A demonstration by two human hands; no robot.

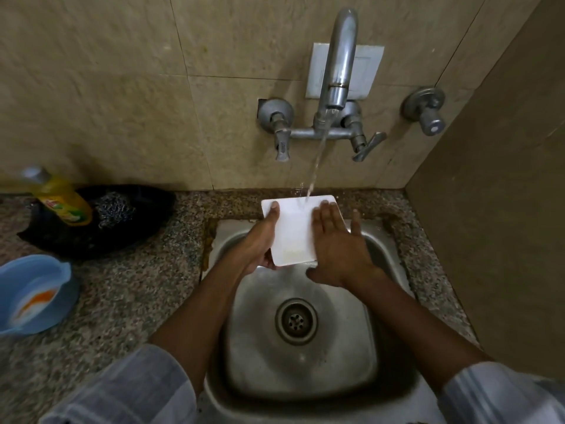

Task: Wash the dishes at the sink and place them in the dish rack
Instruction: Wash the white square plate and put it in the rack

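Note:
A white rectangular plate [293, 228] is held tilted over the steel sink [305, 356], under a stream of water from the tap [339, 71]. My left hand [260, 240] grips the plate's left edge, thumb on top and fingers underneath. My right hand [339, 243] lies flat on the plate's right side with straight, spread fingers. The water lands near the plate's far edge. The sink basin below holds no dishes, and its drain [296, 321] is uncovered.
On the granite counter to the left stand a yellow dish-soap bottle [61, 197], a steel scrubber [114, 208] on a black cloth [143, 215], and a blue plastic tub [33, 295]. A tiled wall rises behind, a side wall at the right.

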